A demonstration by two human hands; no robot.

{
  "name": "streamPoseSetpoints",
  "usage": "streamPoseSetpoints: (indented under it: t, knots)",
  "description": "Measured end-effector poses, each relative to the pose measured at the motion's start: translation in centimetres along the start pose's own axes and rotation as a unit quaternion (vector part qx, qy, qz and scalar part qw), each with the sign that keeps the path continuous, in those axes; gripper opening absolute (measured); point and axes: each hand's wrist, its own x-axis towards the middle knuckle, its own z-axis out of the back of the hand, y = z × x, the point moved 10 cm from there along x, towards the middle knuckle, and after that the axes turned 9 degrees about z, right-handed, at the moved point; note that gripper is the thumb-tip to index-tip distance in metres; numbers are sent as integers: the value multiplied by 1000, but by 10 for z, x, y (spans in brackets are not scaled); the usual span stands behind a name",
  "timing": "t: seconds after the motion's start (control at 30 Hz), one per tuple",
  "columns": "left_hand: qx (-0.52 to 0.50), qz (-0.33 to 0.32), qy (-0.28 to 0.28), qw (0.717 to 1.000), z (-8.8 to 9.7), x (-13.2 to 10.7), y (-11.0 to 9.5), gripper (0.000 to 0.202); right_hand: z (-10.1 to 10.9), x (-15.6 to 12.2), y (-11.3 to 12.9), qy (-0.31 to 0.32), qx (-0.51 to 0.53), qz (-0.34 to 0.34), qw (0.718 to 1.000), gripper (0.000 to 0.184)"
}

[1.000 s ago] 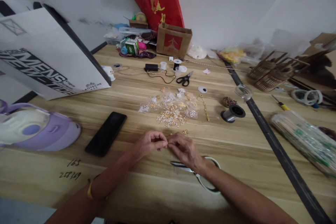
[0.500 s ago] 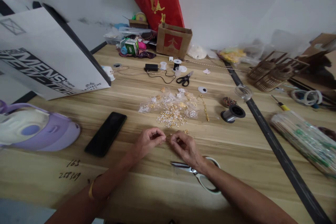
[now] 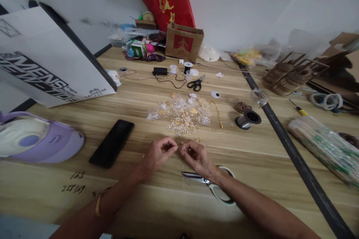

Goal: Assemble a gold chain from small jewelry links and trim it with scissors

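Observation:
My left hand (image 3: 160, 153) and my right hand (image 3: 198, 157) meet fingertip to fingertip low over the table, both closed in a pinch. A tiny gold-coloured piece shows between the fingertips; its kind is too small to make out. Just beyond lies a heap of small gold and silver beads and findings (image 3: 182, 122), with clear plastic bags (image 3: 179, 104) of similar parts behind it. To the heap's right is a gold chain (image 3: 217, 114). Under my right wrist lie white-handled scissors (image 3: 223, 190), partly covered by the forearm.
A black phone (image 3: 112, 143) and a purple visor (image 3: 53, 142) lie left, by a large white box (image 3: 56, 59). A wire spool (image 3: 248, 119) and a bag of sticks (image 3: 322, 145) are right. Black scissors (image 3: 196, 83), an adapter (image 3: 160, 71) and a paper bag (image 3: 183, 43) stand farther back.
The fingertips of my two hands have drawn slightly closer together, both still pinching. The camera view has shifted a little; the things on the table keep their places.

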Motion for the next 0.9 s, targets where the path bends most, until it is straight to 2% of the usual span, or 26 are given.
streamPoseSetpoints:
  t: [0.43,0.9]
  knots:
    - [16,-23,3,1000,-4,-3,-2,11,-2,0,-1,6,4,-6,1000,11]
    - [43,-59,-23,997,-4,-5,-6,9,-1,0,-1,1,1,-10,1000,11]
